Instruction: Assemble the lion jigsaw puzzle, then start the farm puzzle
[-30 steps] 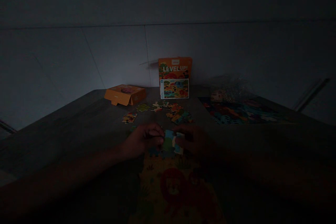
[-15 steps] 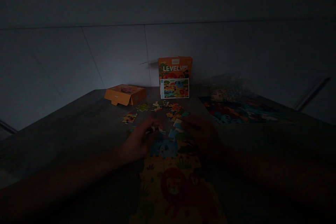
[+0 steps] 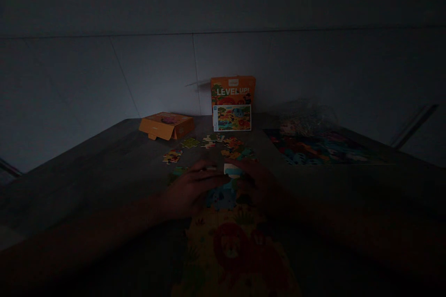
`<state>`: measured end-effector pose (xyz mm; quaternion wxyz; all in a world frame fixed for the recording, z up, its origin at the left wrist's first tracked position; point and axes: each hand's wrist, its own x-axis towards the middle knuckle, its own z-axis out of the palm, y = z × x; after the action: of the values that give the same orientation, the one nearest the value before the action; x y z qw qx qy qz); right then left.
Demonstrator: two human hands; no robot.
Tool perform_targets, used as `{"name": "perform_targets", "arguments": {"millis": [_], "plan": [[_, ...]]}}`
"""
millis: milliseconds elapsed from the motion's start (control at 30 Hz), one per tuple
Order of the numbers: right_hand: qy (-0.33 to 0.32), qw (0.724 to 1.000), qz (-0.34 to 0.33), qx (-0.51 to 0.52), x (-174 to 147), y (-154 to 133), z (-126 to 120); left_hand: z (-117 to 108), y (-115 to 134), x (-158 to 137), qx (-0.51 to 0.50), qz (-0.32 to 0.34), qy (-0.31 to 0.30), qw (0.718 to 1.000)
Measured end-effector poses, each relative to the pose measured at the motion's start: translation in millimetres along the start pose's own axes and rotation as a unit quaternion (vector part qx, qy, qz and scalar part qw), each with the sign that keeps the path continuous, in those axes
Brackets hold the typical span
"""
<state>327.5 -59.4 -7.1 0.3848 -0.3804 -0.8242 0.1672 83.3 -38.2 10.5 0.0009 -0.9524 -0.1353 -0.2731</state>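
Observation:
A partly joined jigsaw puzzle (image 3: pixel 226 241) lies on the table in front of me, showing a lion low down and a blue elephant higher up. At its far end is a blue and white puzzle piece (image 3: pixel 232 171). My left hand (image 3: pixel 191 190) is open, fingers stretched flat across the elephant part, their tips close to that piece. From the right, my right hand (image 3: pixel 261 183) reaches over the puzzle's far edge, its fingers extended along the piece. Darkness hides much of the right hand, including whether it presses on the piece.
Loose puzzle pieces (image 3: pixel 172 156) and more pieces (image 3: pixel 234 144) lie beyond my hands. An orange box (image 3: pixel 167 124) is at the left; a "LEVEL UP!" box (image 3: pixel 232 86) stands behind a picture card (image 3: pixel 232 118). At the right, a plastic bag (image 3: pixel 306 118) sits by a dark colourful sheet (image 3: pixel 324 146).
My left hand has moved right and flattened, its fingers now stretched over the elephant. The blue and white piece has shifted slightly down and left, with my right fingers still beside it.

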Motion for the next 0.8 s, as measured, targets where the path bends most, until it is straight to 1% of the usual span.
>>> {"name": "perform_targets", "arguments": {"millis": [133,200,267,367,500,567,700,800], "plan": [[0.018,0.999,0.05,0.002,-2.8,-0.4,3.8,3.1,-1.5,-2.1,-0.013,-0.028,-0.009,0.999],[0.014,0.997,0.076,0.002,-2.3,-1.8,3.4,4.0,-1.3,-2.6,-0.009,-0.035,-0.01,0.999],[0.003,0.996,0.085,0.001,-1.0,-3.4,1.6,4.4,-1.1,-2.5,-0.005,-0.039,-0.006,0.999],[-0.008,0.997,0.08,0.005,0.7,-5.0,-1.5,4.0,-1.4,-2.0,0.004,-0.039,0.008,0.999],[-0.038,0.999,0.023,0.022,0.7,-5.9,-3.0,3.5,-2.8,-2.2,0.022,-0.018,0.037,0.999],[-0.05,0.998,0.009,0.028,0.0,-6.2,-2.6,3.5,-3.0,-2.6,0.026,-0.013,0.042,0.999],[-0.062,0.998,0.028,0.011,-2.3,-6.7,-1.2,3.1,-2.5,-2.3,0.026,-0.003,0.035,0.999],[-0.053,0.997,0.05,-0.006,-3.7,-6.9,-0.1,2.9,-2.8,-1.7,0.036,-0.007,0.039,0.999]]}}
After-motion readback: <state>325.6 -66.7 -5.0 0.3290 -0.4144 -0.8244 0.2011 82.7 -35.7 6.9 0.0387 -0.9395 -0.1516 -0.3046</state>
